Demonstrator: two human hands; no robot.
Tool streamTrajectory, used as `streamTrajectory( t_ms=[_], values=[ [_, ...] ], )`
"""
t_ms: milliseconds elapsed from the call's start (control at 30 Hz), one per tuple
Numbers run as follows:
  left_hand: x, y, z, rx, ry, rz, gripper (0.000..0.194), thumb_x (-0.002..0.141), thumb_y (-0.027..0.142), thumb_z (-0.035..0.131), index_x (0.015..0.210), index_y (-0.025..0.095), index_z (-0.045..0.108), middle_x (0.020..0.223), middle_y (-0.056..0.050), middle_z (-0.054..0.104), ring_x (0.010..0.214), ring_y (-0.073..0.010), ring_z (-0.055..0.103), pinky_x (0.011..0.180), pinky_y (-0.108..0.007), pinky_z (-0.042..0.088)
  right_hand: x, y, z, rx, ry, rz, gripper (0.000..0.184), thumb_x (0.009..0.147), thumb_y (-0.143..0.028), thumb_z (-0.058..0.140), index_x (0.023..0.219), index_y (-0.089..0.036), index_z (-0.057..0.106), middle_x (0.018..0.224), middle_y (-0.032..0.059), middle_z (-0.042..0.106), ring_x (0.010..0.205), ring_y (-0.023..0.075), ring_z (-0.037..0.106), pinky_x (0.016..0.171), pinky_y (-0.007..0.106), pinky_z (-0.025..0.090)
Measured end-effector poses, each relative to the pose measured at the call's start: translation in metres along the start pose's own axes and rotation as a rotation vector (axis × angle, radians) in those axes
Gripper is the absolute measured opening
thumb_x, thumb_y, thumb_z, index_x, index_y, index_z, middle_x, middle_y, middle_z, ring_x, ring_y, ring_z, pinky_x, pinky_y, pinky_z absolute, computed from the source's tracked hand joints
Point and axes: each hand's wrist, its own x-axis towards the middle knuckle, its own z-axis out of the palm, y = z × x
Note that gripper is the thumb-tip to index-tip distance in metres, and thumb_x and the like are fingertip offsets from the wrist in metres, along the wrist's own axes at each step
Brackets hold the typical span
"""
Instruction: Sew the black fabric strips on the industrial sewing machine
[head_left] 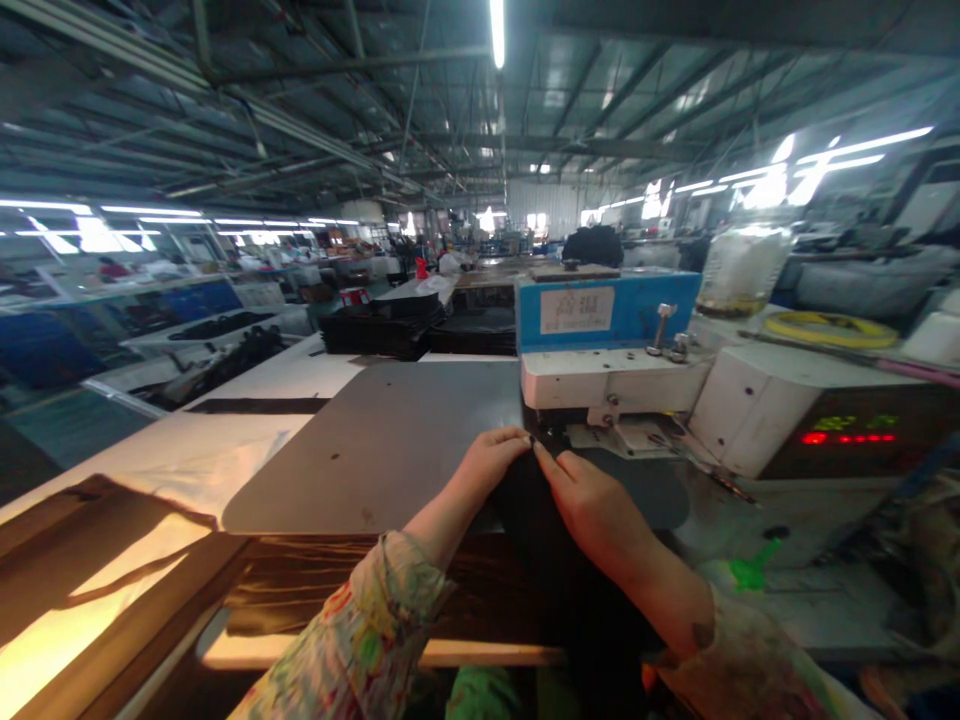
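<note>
A length of black fabric (544, 540) hangs from both hands and drapes down over the near edge toward my lap. At its upper end, my left hand (501, 450) is closed with the fingertips pinching the fabric. Just to the right, my right hand (589, 495) pinches the same end, its thumb and fingers pressed together. The two sets of fingertips almost meet. Right beside them stands a blue and white machine (615, 378), which looks like a sewing machine; its working area lies partly behind my right hand. Beneath my left forearm is a grey metal plate (397, 440).
Dark fabric pieces (300, 590) are stacked under the plate. Black stacks (382, 328) stand at the back. Brown fabric (82, 560) lies at left. A control box (795, 410) with lit digits, a clear plastic jar (742, 268) and a yellow ring (831, 328) are at right.
</note>
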Motion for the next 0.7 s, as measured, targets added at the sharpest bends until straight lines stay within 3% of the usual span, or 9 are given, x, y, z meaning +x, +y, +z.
streamTrajectory(
  t_ms=[167,333,567,700],
  values=[
    [-0.001,0.004,-0.003,0.170,-0.024,0.164,0.022,0.070,0.029,0.048,0.069,0.014,0.064,0.074,-0.002,0.064,0.079,-0.0175,0.055,0.076,-0.026,0.040,0.001,-0.001,-0.004,-0.043,-0.043,-0.015,0.043,0.083,-0.004,0.031,0.125,-0.007,0.041,0.083,0.0089,0.055,0.073,0.0198,0.053,0.063,0.031,0.050],
    [0.002,-0.005,0.002,0.301,-0.002,0.164,0.022,0.073,0.028,0.044,0.071,0.014,0.062,0.070,-0.002,0.061,0.073,-0.0166,0.055,0.069,-0.025,0.042,0.001,0.001,-0.005,0.075,-0.079,0.047,0.043,0.084,-0.006,0.032,0.126,-0.010,0.040,0.088,0.0087,0.056,0.079,0.0186,0.055,0.071,0.030,0.048],
    [0.004,-0.010,0.008,0.809,0.186,0.376,0.014,0.076,0.023,0.048,0.081,0.018,0.060,0.084,-0.003,0.059,0.084,-0.0170,0.053,0.075,-0.027,0.041,0.015,0.020,0.000,0.345,-0.131,0.245,0.031,0.084,-0.012,0.037,0.106,-0.013,0.058,0.093,0.0097,0.063,0.087,0.0193,0.059,0.077,0.029,0.046],
    [-0.003,-0.008,0.010,0.986,0.086,0.432,0.016,0.078,0.022,0.048,0.084,0.019,0.062,0.089,-0.004,0.058,0.087,-0.0173,0.052,0.078,-0.028,0.041,0.027,0.033,0.006,0.384,-0.186,0.322,0.028,0.083,-0.015,0.042,0.103,-0.013,0.062,0.101,0.0105,0.064,0.095,0.0209,0.058,0.083,0.031,0.044]
  ],
)
